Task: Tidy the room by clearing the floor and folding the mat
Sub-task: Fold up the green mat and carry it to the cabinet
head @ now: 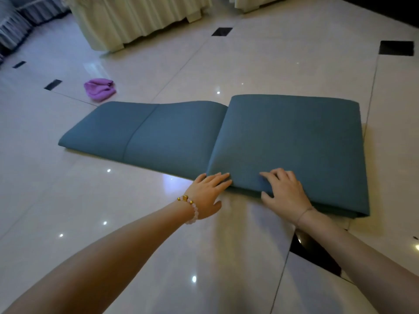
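Note:
A teal padded mat (283, 141) lies on the glossy tiled floor, partly folded: its right part is stacked in layers, its left part stretches flat with one crease. My left hand (207, 193) rests at the near edge of the fold, fingers tucked against the folded layer's corner. My right hand (283, 191) lies on top of the folded part near its front edge, fingers spread and the thumb under the edge. A crumpled purple cloth (99, 89) sits on the floor beyond the mat's left end.
Cream skirted furniture (136, 21) stands at the back, a second piece (254, 3) to its right. A dark covered sofa (15, 21) fills the far left corner. The pale floor tiles (90, 200) carry small black inlays.

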A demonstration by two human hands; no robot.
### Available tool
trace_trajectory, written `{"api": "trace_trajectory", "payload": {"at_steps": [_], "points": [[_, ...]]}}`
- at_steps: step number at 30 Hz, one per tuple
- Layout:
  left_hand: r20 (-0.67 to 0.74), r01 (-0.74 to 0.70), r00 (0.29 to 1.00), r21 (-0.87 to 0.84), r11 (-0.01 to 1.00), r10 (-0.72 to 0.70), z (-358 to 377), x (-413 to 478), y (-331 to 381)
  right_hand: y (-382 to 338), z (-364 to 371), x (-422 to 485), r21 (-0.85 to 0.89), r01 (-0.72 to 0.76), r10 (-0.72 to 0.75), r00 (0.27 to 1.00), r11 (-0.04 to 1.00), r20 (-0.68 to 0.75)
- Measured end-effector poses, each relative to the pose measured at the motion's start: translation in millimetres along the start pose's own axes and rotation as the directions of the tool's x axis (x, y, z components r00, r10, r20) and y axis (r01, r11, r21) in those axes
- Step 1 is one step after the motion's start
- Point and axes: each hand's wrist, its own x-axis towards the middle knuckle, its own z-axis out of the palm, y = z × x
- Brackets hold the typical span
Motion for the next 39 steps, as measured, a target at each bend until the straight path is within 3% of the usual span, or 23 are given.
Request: {"api": "trace_trajectory", "payload": {"at_steps": [3,5,7,8,9,11,13,14,15,17,21,30,34,39], "points": [[-0.001,-0.073,0.997,-0.096,0.993,0.073,11,2,-16,-17,-17,16,0.302,-0.083,0.081,0.997,0.95,0.021],[-0.133,-0.137,0.985,-0.218,0.966,0.11,15,1,-26,-33,-20,27,0.433,-0.138,0.13,0.99,0.891,0.047],[-0.318,-0.207,0.947,-0.494,0.844,0.047,13,-2,-36,-52,-20,39,0.444,-0.144,0.14,0.989,0.884,0.042],[-0.365,-0.231,0.929,-0.686,0.69,-0.052,9,-4,-43,-64,-20,46,0.437,-0.143,0.139,0.989,0.888,0.041],[-0.359,-0.245,0.916,-0.852,0.463,-0.177,3,-7,-54,-76,-21,54,0.431,-0.142,0.142,0.989,0.891,0.033],[-0.199,-0.267,0.877,-0.958,-0.101,-0.438,-7,-15,-93,-105,-22,68,0.42,-0.138,0.147,0.989,0.897,0.011],[0.068,-0.321,0.834,-0.748,-0.582,-0.548,0,-27,-153,-137,-22,83,0.421,-0.125,0.131,0.991,0.899,0.015],[0.156,-0.385,0.818,-0.565,-0.73,-0.553,8,-36,-185,-154,-20,92,0.43,-0.118,0.116,0.993,0.895,0.031],[0.214,-0.462,0.794,-0.396,-0.794,-0.569,19,-47,-215,-170,-18,101,0.458,-0.12,0.106,0.993,0.881,0.056],[0.288,-0.575,0.728,-0.238,-0.783,-0.622,39,-69,-264,-203,-10,121,0.555,-0.171,0.12,0.984,0.814,0.127],[0.384,-0.583,0.654,-0.292,-0.758,-0.651,67,-88,-321,-255,12,155,0.701,-0.331,0.185,0.942,0.632,0.278],[0.455,-0.528,0.649,-0.309,-0.791,-0.61,83,-65,-354,-271,36,169,0.627,-0.379,0.169,0.914,0.681,0.369],[0.343,-0.514,0.669,-0.427,-0.744,-0.659,66,-57,-362,-257,27,168,0.64,-0.359,0.167,0.925,0.679,0.343],[0.069,-0.6,0.553,-0.658,-0.455,-0.83,26,-48,-368,-248,15,166,0.757,-0.393,0.189,0.919,0.522,0.346]]}}
